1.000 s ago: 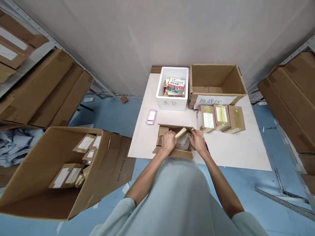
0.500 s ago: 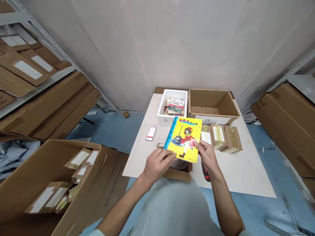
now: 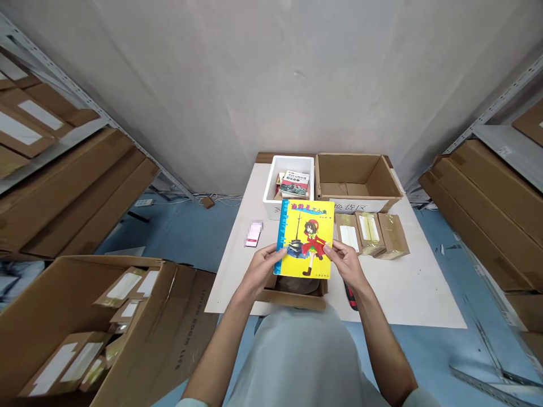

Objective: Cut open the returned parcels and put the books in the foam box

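Note:
A yellow book [image 3: 309, 234] with a blue spine strip and a drawn figure in red on its cover is held up in front of me. My left hand [image 3: 262, 267] grips its lower left edge, thumb on the cover. On the right edge, my right hand [image 3: 345, 261] pinches it the same way. Below the book stands an open small cardboard box [image 3: 292, 299] with something dark inside, partly hidden by the book. A black and red tool [image 3: 351, 298] lies beside my right wrist, its far end covered by the hand.
On the table [image 3: 407, 294], a white foam box [image 3: 271, 198] holds several books, next to a large open carton [image 3: 350, 169]. Small taped boxes [image 3: 371, 233] stand before it. A phone-like item [image 3: 253, 234] lies left. A big carton [image 3: 169, 316] with parcels stands on the floor; shelves flank both sides.
My left hand has shifted from the book's lower front to its left edge and now grips it. The book is turned more upright and squarer to me. The view has shifted slightly.

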Motion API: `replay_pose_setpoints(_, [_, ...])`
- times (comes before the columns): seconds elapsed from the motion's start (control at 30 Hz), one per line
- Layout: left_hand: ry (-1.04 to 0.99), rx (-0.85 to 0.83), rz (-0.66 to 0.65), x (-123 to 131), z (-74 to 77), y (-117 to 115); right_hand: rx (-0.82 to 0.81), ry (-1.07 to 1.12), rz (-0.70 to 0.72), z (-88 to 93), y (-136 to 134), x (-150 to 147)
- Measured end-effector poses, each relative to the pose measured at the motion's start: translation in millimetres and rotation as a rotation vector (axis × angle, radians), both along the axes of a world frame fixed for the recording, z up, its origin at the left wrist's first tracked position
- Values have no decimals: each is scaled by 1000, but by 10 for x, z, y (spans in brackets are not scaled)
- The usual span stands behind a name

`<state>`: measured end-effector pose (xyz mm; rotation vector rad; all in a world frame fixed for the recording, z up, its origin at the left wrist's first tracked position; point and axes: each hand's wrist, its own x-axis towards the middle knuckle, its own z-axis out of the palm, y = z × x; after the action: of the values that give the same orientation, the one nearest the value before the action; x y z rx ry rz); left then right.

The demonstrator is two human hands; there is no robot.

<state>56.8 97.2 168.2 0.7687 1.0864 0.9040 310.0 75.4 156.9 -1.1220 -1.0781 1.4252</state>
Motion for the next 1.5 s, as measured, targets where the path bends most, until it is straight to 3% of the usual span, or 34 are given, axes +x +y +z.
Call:
replay_pose_setpoints(0.07, [-18, -26, 7, 46, -37, 4, -9, -38, -56, -59, 18, -29])
replay_pose_setpoints(0.23, [136, 158, 110, 238, -175, -94, 153, -348, -427, -227, -18, -221])
replay_pose_setpoints(0.37, [467, 531, 61, 505, -310, -297, 155, -332, -316, -280, -81, -464])
replay_pose_setpoints(0.47, [576, 720, -49, 638, -373, -388, 67, -273, -353, -266, -62, -518])
replay_pose_setpoints(0.57, [583, 710, -12, 566, -346, -309, 13, -106, -400, -207, -20, -377])
replay_pose_setpoints(0.67, [553, 520, 106, 321, -214, -117, -69, 89, -327, -122, -26, -153])
replay_pose_setpoints(0.83, [166, 195, -160, 58, 20, 28, -131, 210, -235, -22, -97, 7])
replay_pose_setpoints(0.9, [109, 171, -160, 70, 40, -5, -137, 214, -213, -14, -108, 2])
replay_pose_setpoints(1.1, [76, 202, -33, 170, -4, -97, -97, 167, -183, -75, -39, 36])
replay_pose_setpoints(1.23, [131, 249, 63, 262, -49, -97, 37, -74, -346, -211, 54, 16])
replay_pose_setpoints(1.3, [224, 284, 105, 368, -137, -124, 22, -121, -366, -305, 43, -65])
replay_pose_setpoints(1.37, [390, 375, 127, 513, -269, -192, -23, -100, -272, -393, -15, -186])
replay_pose_setpoints(1.43, [567, 511, 116, 670, -410, -295, -38, -88, -193, -452, -83, -304])
replay_pose_setpoints(1.5, [665, 641, 65, 796, -507, -394, -35, -98, -211, -459, -119, -367])
